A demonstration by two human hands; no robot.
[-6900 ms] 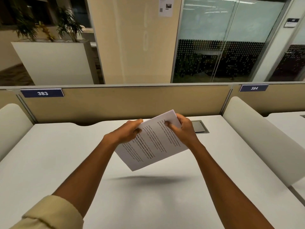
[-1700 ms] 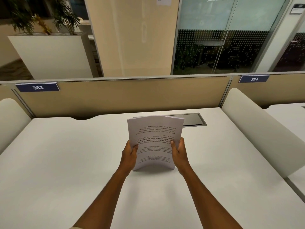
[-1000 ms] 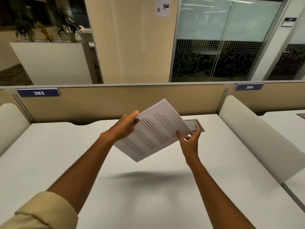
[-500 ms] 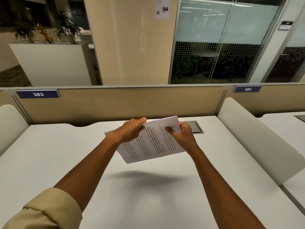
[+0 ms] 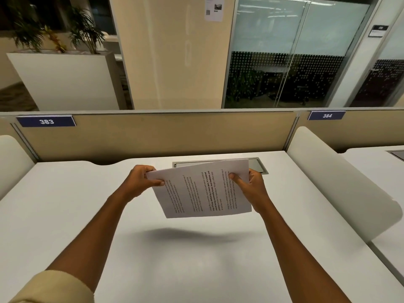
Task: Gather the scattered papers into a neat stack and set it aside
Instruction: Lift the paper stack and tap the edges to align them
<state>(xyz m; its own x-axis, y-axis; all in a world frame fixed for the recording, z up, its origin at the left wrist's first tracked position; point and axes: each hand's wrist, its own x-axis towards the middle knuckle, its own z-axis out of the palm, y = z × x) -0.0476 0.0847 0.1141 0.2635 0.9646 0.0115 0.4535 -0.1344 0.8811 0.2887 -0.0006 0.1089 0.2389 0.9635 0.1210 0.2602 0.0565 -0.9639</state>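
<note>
Two hands gripping one paper stack (image 5: 205,189) mid-frame, hovering above the desk (image 5: 65,215): left hand (image 5: 140,182) pinching left edge, right hand (image 5: 251,186) pinching right. Sheet count unclear; print unreadable; stack partly hiding cable hatch (image 5: 258,166).

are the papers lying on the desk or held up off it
Held up: both hands, left hand and right hand, grip the papers; their shadow falls on the desk.

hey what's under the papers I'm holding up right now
Only bare white desk and the papers' shadow. Their far edge covers part of the grey cable hatch.
</note>
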